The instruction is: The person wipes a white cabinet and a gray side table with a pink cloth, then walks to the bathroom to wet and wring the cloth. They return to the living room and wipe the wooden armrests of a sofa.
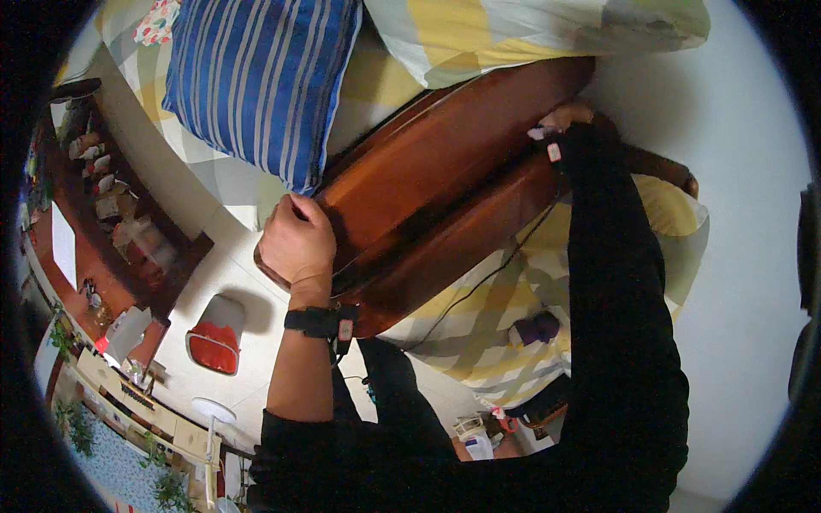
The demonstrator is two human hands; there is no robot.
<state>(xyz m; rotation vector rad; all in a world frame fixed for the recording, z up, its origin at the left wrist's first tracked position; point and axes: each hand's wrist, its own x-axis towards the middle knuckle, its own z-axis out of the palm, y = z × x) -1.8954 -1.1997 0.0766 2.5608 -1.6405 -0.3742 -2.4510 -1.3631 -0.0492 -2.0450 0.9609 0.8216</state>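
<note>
A long reddish-brown wooden bed headboard [410, 186] runs diagonally across the middle. At its near left end my left hand [298, 240] is curled over the edge, with a black strap on the wrist. My right hand [567, 117] is at the far right end, by the wall; the dark sleeve and dim light partly hide its fingers, and a small whitish thing [539, 133] shows beside it. A blue striped pillow [263, 83] leans close above my left hand. Below the headboard, a thin black cable [478, 282] crosses a checked bed cover [462, 320].
A checked pillow [539, 32] lies at the top, beside the white wall [737, 256]. A small purple item [537, 328] rests on the lower bedding. On the floor at left is a grey and red waste bin [218, 336], near a cluttered wooden desk [109, 276] and a white round-topped lamp [213, 410].
</note>
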